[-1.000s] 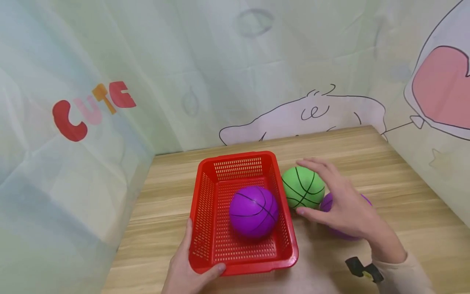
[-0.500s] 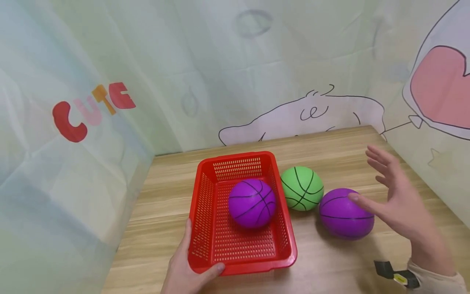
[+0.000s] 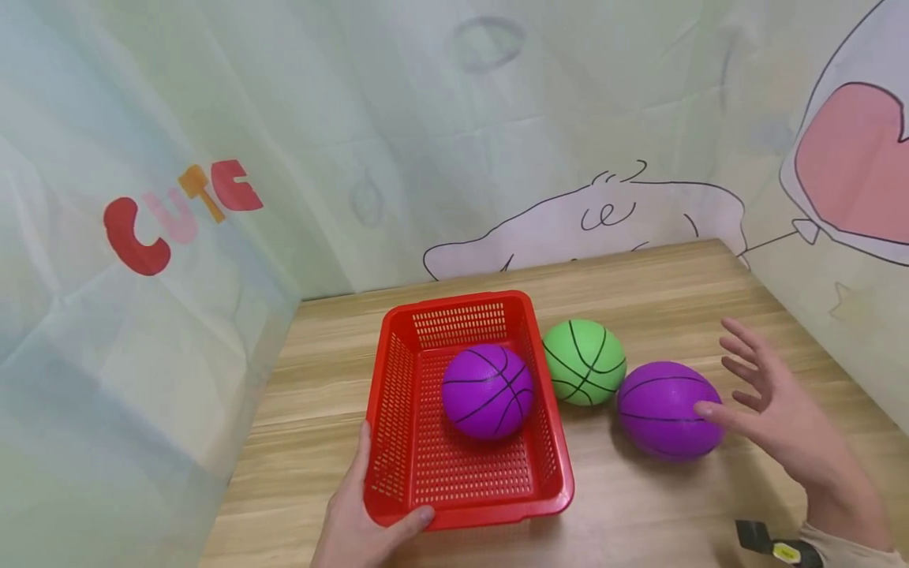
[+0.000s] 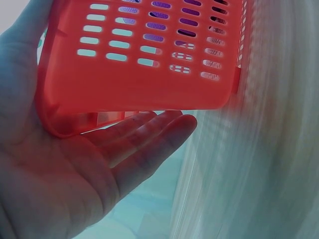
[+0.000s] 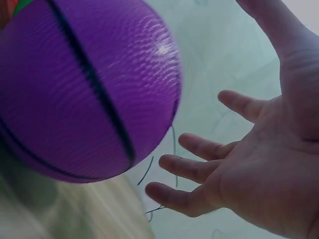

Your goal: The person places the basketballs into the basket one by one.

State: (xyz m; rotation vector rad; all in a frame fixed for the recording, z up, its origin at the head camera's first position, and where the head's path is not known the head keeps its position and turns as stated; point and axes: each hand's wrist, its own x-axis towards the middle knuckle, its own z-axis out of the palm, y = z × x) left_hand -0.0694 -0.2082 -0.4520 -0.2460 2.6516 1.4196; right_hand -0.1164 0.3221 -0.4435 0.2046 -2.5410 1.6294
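Observation:
A red plastic basket [image 3: 469, 517] with slotted walls sits on the table, a purple ball [image 3: 488, 392] with black basketball lines inside it. My left hand [image 3: 358, 513] grips its near left corner, thumb over the rim. In the left wrist view, fingers [image 4: 154, 144] stretch along under the basket's edge [image 4: 134, 89]. Against the basket's right side lies a green ball [image 3: 585, 363]. A second purple ball [image 3: 670, 412] lies right of the green one. My right hand [image 3: 788, 418] hovers just right of that ball, fingers spread; the right wrist view shows a gap between the fingers and ball [image 5: 94, 94].
The wooden table [image 3: 298, 410] ends at printed cloth walls [image 3: 341, 142] behind and on both sides. A black strap with a yellow tag [image 3: 786, 552] sits at my right wrist.
My right hand has moved off the green ball to the right, past the second purple ball, then a little lower. Inside the basket the purple ball has rolled slightly toward the back.

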